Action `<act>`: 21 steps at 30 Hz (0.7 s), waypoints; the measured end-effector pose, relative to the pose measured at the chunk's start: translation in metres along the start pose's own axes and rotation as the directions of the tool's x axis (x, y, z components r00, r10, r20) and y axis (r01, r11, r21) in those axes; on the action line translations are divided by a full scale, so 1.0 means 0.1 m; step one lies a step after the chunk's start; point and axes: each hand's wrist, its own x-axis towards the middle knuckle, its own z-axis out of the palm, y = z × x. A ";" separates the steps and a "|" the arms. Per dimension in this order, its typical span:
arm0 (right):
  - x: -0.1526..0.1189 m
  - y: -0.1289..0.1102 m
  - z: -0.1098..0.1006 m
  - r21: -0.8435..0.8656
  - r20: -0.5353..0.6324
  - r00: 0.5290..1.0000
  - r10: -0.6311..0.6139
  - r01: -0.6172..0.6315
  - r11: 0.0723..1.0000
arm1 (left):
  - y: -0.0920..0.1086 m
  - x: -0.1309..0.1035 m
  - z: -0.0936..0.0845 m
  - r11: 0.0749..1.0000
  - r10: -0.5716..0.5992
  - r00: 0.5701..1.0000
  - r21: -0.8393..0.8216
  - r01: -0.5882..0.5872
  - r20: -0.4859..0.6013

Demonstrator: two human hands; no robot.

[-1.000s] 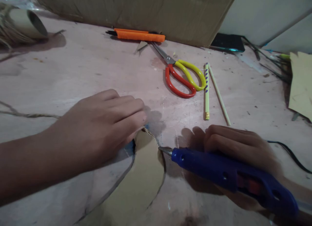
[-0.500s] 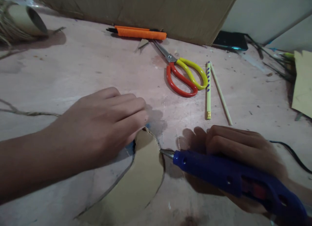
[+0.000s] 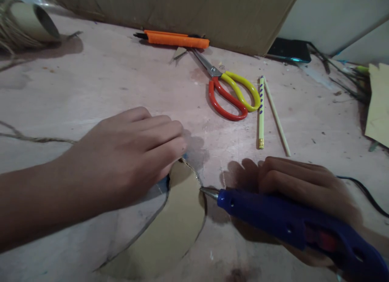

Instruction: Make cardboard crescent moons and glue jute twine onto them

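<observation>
My left hand point(image 3: 136, 152) is closed at the upper end of a curved cardboard piece point(image 3: 173, 217), its fingertips hidden beneath the knuckles. A strand of twine point(image 3: 51, 139) runs from the left edge to under this hand. My right hand point(image 3: 306, 184) is wrapped round a blue glue gun point(image 3: 261, 211). The gun's metal nozzle touches the right edge of the cardboard, just below a thin shiny line along that edge. Something blue shows in part under my left hand.
Scissors point(image 3: 232, 91) with red and yellow handles lie beyond my hands, beside a pencil point(image 3: 261, 120) and a thin stick point(image 3: 277, 118). Farther back are an orange object point(image 3: 178, 39), a cardboard box point(image 3: 170, 14), a phone point(image 3: 288, 50) and a twine roll point(image 3: 27, 22).
The whole view has shifted very slightly. Both hands keep their grips, and the nozzle remains at the cardboard's right edge.
</observation>
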 end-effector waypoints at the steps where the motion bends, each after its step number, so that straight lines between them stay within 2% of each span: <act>1: 0.01 0.00 -0.01 0.002 0.002 1.000 0.007 -0.007 1.000 | 0.00 -0.01 0.00 1.000 0.003 1.000 -0.003 -0.003 0.004; 5: 0.04 -0.02 -0.02 -0.012 -0.026 0.999 0.047 -0.047 0.999 | 0.01 0.00 0.00 1.000 0.012 1.000 -0.007 -0.012 0.001; 15: 0.05 0.00 -0.03 -0.013 0.000 1.000 0.005 -0.005 1.000 | 0.02 0.05 0.00 0.999 -0.012 1.000 -0.031 0.013 0.007; 21: 0.02 0.00 -0.02 -0.030 -0.003 1.000 0.003 -0.003 1.000 | 0.01 0.03 0.04 1.000 0.013 1.000 -0.022 -0.013 -0.018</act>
